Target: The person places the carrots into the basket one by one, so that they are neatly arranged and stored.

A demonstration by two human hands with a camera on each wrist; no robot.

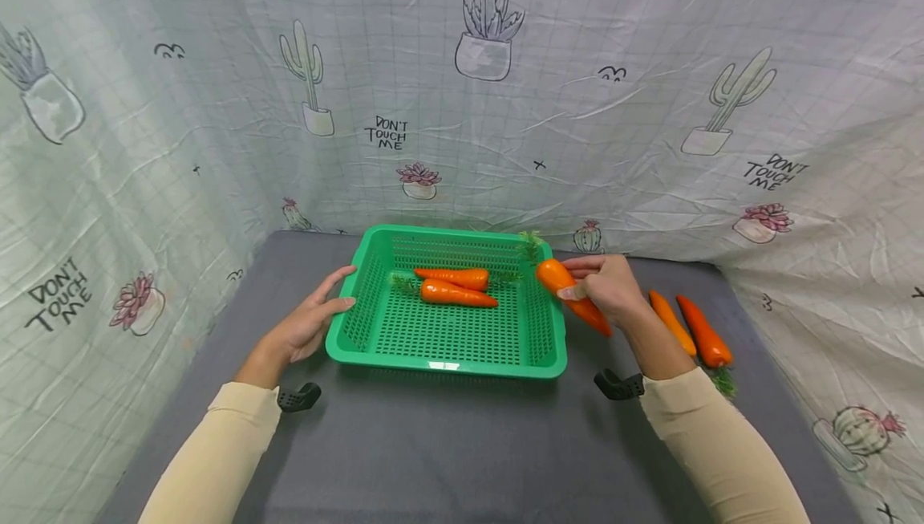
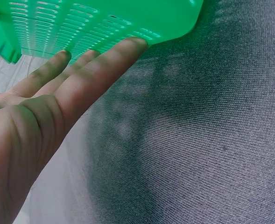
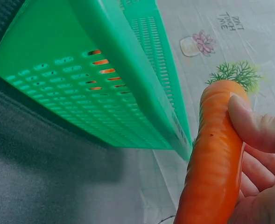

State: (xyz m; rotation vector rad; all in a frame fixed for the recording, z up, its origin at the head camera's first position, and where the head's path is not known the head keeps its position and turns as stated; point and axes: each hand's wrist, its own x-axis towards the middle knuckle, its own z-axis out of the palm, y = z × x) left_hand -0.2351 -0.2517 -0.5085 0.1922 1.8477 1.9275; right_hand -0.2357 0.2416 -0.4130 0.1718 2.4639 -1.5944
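A green plastic basket (image 1: 447, 369) with slotted walls stands on the grey table, two orange carrots (image 1: 458, 294) with green tops lying inside it. At its left side is my left hand (image 1: 306, 323), fingers straight and touching the outer wall, thumb at the rim; the left wrist view shows these fingers (image 2: 100, 77) against the slots. My right hand (image 1: 609, 287) pinches another carrot (image 1: 554, 275) between thumb and fingers, just beyond the basket's right rim. That carrot's leafy top (image 3: 235, 74) points away from me and its tip hangs towards the table.
Two more carrots lie on the table at the right, an orange one (image 1: 673, 323) and a redder one (image 1: 703, 331), close beside my right forearm. A cloth printed with cacti (image 1: 433, 91) hangs behind the table and along both sides.
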